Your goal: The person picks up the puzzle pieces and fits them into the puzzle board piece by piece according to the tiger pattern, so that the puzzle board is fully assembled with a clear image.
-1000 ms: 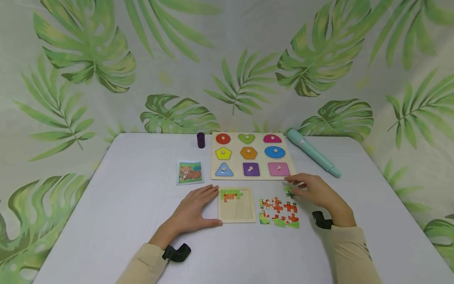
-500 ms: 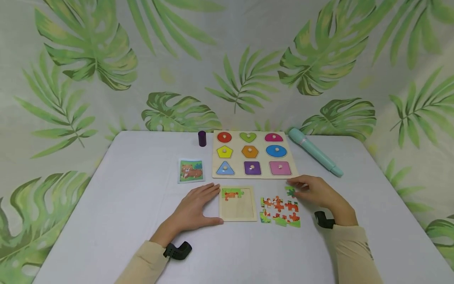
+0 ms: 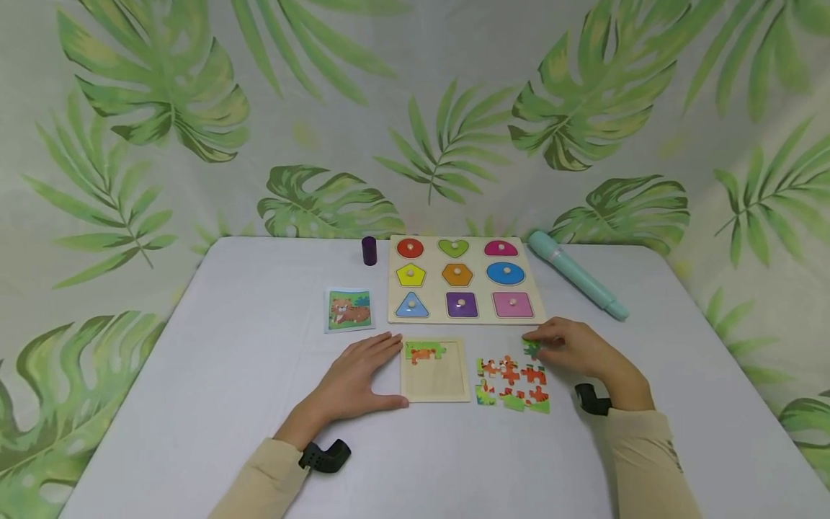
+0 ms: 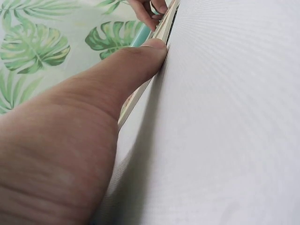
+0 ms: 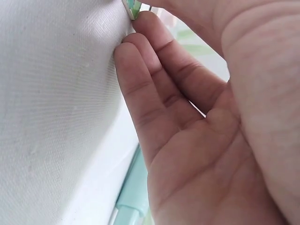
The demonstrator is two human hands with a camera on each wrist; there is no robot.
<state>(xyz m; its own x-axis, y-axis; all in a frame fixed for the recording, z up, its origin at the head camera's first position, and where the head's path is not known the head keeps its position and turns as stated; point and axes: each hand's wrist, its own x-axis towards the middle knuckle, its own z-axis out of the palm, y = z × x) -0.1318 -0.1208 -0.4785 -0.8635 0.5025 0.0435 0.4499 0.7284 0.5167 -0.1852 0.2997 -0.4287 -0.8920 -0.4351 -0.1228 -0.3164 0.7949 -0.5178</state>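
Observation:
My left hand (image 3: 353, 380) lies at the left side of a small square wooden puzzle tray (image 3: 462, 371), fingers and thumb extended and touching its edge. In the tray's top left corner sit joined green and orange puzzle pieces (image 3: 423, 352). To the right, my right hand (image 3: 580, 353) pinches a green jigsaw piece (image 3: 531, 349) between thumb and fingers, partly covering it. In the right wrist view a sliver of that jigsaw piece (image 5: 133, 7) shows at the fingertips. Below it, several loose orange and green pieces (image 3: 510, 373) lie in rows.
A knob puzzle board (image 3: 433, 311) with coloured shapes lies behind the tray. Left of it are a tiger picture card (image 3: 349, 311) and a dark purple cylinder (image 3: 369, 251). A teal pen-shaped object (image 3: 580, 277) lies at the back right of the white table (image 3: 259, 303).
The right fingers have come in closer over the green jigsaw piece and now cover more of it. The left hand stays at the tray. The head view has shifted slightly.

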